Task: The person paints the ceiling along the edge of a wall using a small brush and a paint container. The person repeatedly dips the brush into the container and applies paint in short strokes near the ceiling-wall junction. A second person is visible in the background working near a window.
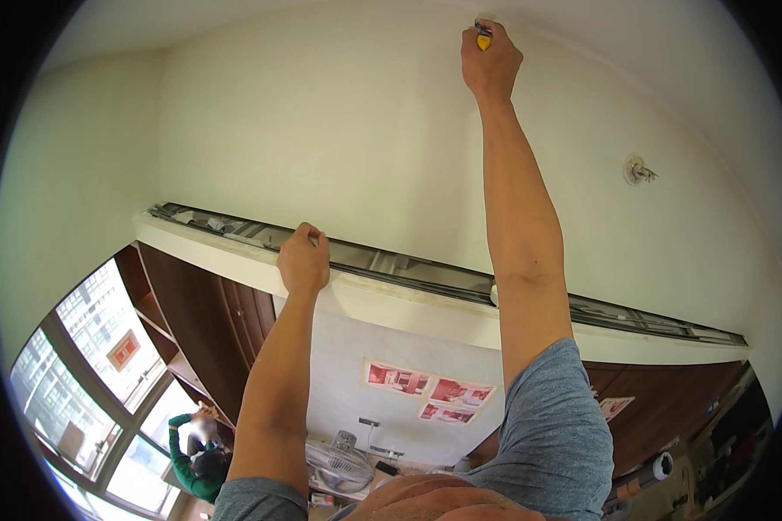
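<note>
Yellow marks one tool [484,41] clamped in the right hand [493,68] above one ledge [391,300] — three red pictures [460,392] below, the left hand [304,262] at its edge, fingers curled, hold unclear.

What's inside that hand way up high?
The right hand holds a small yellow thing with a darker part by its top. The hand covers the rest, so I can't tell exactly what it is.

Dark strips [443,291] and whitish pieces [217,224] lie along the pale ledge [408,311].
</note>
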Demonstrator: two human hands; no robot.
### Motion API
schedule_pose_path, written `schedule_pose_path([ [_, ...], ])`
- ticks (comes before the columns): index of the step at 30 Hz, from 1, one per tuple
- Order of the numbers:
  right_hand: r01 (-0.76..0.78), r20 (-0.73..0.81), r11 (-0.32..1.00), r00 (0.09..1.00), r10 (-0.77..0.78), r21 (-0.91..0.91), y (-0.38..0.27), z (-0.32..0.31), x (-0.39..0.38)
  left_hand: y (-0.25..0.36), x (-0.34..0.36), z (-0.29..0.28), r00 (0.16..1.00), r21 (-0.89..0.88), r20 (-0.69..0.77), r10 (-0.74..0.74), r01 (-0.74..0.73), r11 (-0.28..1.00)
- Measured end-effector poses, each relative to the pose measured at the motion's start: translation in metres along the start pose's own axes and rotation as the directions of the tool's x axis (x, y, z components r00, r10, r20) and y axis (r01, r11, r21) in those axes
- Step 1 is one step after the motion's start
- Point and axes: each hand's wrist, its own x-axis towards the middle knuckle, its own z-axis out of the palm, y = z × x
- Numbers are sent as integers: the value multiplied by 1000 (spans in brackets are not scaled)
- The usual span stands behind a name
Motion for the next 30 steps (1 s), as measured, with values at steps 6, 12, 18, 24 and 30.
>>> schedule_pose_path([
  [6,-9,5,1000,1000,9,-2,-1,3,0,0,0,-1,1000,5,1,0,0,1000],
  [12,-5,6,1000,1000,5,-4,-1,5,2,0,0,2,1000,2,-14,19,-19,1000],
  [18,-15,29,1000,999,15,-1,-8,8,-2,-1,-1,-1,1000,4,-5,7,-7,1000],
  [24,-25,44,1000,999,25,6,-8,8,-1,-1,0,2,1000,-9,-8,9,-9,1000],
  [30,-29,44,999,999,28,18,-12,9,-1,1,0,-1,1000,2,6,-2,2,1000],
])
